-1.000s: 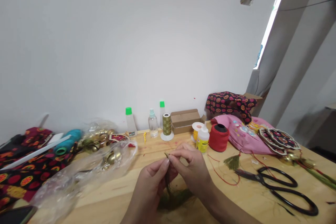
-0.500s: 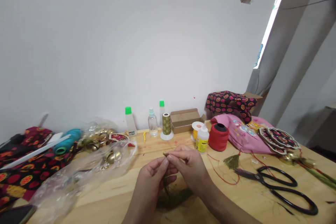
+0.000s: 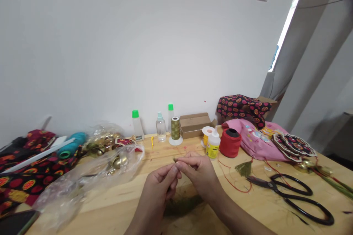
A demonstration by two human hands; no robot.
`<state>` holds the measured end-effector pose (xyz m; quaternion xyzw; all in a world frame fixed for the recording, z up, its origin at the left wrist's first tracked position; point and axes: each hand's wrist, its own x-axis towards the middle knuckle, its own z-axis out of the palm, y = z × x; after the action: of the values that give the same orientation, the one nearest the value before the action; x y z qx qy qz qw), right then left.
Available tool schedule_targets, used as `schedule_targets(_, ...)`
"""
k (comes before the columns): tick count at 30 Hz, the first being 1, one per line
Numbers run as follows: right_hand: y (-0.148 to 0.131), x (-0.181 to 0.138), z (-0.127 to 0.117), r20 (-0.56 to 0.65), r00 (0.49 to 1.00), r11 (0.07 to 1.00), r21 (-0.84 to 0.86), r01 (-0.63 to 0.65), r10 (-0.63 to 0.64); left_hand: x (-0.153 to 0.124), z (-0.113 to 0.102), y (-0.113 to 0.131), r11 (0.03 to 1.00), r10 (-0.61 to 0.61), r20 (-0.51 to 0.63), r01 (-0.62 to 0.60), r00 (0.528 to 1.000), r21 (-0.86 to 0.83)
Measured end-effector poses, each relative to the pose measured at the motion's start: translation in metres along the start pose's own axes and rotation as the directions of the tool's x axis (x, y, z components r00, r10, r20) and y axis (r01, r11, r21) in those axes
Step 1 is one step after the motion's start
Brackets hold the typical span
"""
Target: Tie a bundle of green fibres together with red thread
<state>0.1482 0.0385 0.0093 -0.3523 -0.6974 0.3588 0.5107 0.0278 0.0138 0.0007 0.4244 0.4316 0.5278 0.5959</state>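
Note:
Both of my hands meet over the middle of the wooden table point(image 3: 118, 202). My left hand point(image 3: 161, 183) and my right hand point(image 3: 200, 173) pinch together on a thin bundle of olive-green thread point(image 3: 174, 160), whose tip pokes up between the fingertips. The loose green strands point(image 3: 182, 205) hang down and spread on the table under my hands. A finished green tassel point(image 3: 244, 168) lies to the right of my right hand.
Large black scissors point(image 3: 292, 194) lie at the right. A red thread spool point(image 3: 230, 143), glue bottle point(image 3: 213, 145), green-gold spool point(image 3: 175, 129), small bottles and a cardboard box point(image 3: 195, 125) stand behind. A clear bag of brass bells point(image 3: 110, 161) and patterned fabric point(image 3: 22, 176) fill the left.
My hands stay pinched on the thread bundle and have shifted only slightly; the view has tilted a little.

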Motion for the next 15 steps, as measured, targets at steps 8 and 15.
schedule_targets(8, -0.006, 0.003, -0.003, 0.113, 0.993, 0.993, 0.113, -0.040, 0.028, 0.001, -0.007, 0.000, 1.000, -0.021, 0.083, 0.020, 0.996, 0.013)
schedule_targets(15, -0.014, 0.003, -0.004, 0.141, 0.977, 0.945, 0.265, -0.190, 0.157, 0.002, -0.010, 0.001, 0.999, -0.021, 0.117, 0.017, 0.993, 0.038)
